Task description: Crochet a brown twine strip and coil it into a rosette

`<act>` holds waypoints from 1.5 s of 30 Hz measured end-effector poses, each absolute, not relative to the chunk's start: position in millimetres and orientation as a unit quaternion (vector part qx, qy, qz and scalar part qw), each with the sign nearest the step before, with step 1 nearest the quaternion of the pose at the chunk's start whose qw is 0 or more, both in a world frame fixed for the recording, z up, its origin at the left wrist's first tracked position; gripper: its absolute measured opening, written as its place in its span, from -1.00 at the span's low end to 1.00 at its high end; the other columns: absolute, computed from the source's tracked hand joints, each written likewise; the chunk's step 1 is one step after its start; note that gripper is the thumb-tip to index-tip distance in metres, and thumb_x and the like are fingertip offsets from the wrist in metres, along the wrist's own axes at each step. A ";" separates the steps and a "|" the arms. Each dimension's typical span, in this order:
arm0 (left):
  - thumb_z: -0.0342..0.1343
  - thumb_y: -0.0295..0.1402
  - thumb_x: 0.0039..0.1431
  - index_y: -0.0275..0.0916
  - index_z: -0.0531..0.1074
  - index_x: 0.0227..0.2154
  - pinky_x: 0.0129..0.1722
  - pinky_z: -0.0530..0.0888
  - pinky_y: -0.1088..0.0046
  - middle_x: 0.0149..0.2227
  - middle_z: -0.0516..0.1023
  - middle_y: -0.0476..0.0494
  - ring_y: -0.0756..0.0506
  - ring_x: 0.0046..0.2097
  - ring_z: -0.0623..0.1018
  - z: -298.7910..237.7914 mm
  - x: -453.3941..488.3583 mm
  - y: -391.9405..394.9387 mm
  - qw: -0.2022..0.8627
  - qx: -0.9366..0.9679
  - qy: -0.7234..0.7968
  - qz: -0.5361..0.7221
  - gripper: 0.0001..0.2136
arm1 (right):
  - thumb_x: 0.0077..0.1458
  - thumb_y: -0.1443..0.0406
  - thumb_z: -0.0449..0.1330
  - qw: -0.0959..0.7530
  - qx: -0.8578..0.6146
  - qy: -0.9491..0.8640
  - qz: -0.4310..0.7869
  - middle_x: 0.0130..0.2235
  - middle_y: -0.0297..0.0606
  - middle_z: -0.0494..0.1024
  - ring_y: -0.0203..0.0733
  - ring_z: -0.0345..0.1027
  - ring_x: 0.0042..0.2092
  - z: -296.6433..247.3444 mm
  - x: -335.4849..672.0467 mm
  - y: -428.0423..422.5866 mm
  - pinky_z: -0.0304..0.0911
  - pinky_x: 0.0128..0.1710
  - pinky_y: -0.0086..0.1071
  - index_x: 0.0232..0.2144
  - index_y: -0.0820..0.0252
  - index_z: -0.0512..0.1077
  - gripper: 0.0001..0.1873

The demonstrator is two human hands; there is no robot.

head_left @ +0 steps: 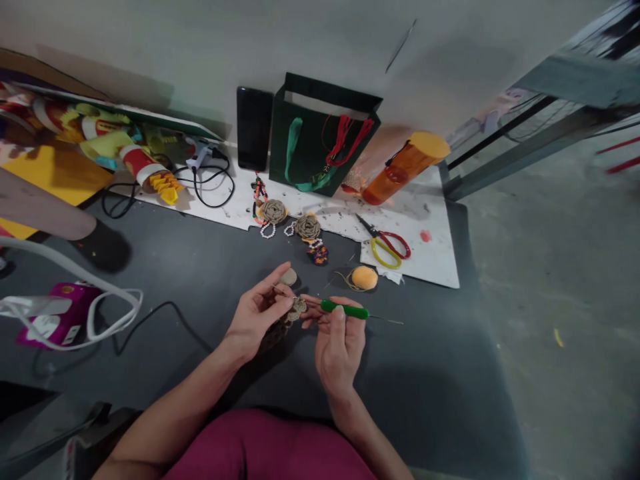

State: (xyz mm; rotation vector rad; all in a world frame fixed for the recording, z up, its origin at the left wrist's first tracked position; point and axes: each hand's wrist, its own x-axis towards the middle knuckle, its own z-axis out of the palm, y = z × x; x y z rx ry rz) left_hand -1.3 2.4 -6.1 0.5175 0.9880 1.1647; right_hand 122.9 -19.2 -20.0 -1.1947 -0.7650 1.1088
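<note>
Green-handled slim metal hook (pixel 350 310) gripped in the right hand (pixel 340 347), left hand (pixel 261 313) pinching the beige crocheted piece (pixel 299 308); steadiest work comes from pinching close to the hook's tip

This place is a craft workshop, or at least a working corner for handmade small articles. On the dark grey flat tabletop (pixel 430 373) there are a slim metal tool with a green handle (pixel 345 309), metal scissors with one red and one yellow handle (pixel 379 235), a round yellow-orange ball of thread (pixel 365 278) and brown rose-shaped textile pieces (pixel 308 227) with beads. The white flat board (pixel 440 257) has dark and red stains, as boards in working places often have. Beside the table, the bare grey floor (pixel 565 280) looks like concrete, and a grey metal beam (pixel 540 144) stands near. That side is dim and blurred, so I cannot tell how big the room is.
</note>
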 end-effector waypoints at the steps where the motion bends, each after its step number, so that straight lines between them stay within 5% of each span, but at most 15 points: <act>1: 0.33 -0.39 -0.06 -0.13 0.46 0.05 -0.27 0.36 0.52 -0.39 0.47 0.02 0.04 -0.35 0.43 -6.2 -1.3 2.3 0.692 0.231 0.442 0.522 -0.48 | 0.20 0.12 0.08 0.621 -0.519 -0.333 0.484 -0.37 -0.29 0.60 -0.21 0.45 -0.50 -20.4 123.1 -19.3 0.25 -0.55 -0.32 -0.24 0.04 0.25 -0.83; 45: 0.35 -0.44 -0.10 -0.16 0.48 0.02 -0.23 0.36 0.52 -0.38 0.48 0.03 0.06 -0.33 0.44 -4.9 -3.4 2.3 0.736 0.179 0.414 0.504 -0.47 | 0.28 0.26 0.02 0.655 -0.462 -0.364 0.474 -0.34 -0.30 0.61 -0.24 0.51 -0.45 -25.2 126.9 -20.7 0.30 -0.58 -0.41 -0.21 0.06 0.28 -0.94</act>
